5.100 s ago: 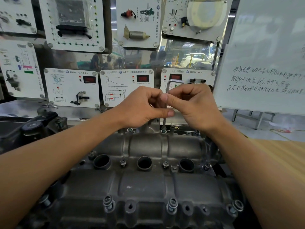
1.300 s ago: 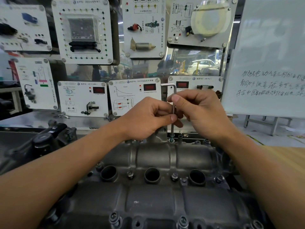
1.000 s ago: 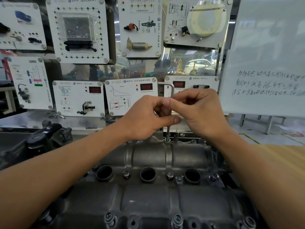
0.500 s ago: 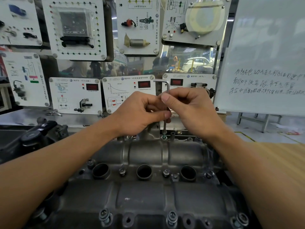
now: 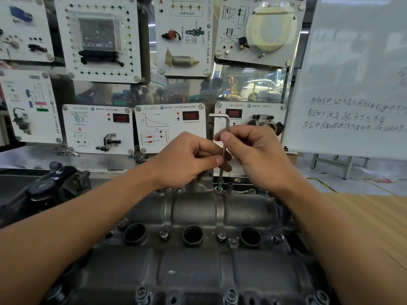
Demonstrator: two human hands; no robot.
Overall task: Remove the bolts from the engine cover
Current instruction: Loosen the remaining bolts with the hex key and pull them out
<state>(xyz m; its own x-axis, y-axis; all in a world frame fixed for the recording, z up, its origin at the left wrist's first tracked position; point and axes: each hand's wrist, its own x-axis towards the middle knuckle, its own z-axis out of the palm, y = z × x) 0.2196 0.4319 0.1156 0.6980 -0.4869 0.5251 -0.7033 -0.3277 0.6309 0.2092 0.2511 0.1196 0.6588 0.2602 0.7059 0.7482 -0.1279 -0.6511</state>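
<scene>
— Where is the bolt (image 5: 218,187)?
— At the far edge of the engine cover (image 5: 198,271), under the tip of your nearly upright hex key (image 5: 227,126).
— And my hands?
— Your left grip (image 5: 187,161) pinches the shaft low down. Your right grip (image 5: 262,159) pinches it higher, below the bend.

The engine cover (image 5: 198,271) lies before you. The hex key (image 5: 225,137) stands on a bolt (image 5: 218,187) at its far edge, between your left hand (image 5: 187,159) and right hand (image 5: 257,157). The panels (image 5: 169,126) stand behind, with the whiteboard (image 5: 352,73) to their right.
</scene>
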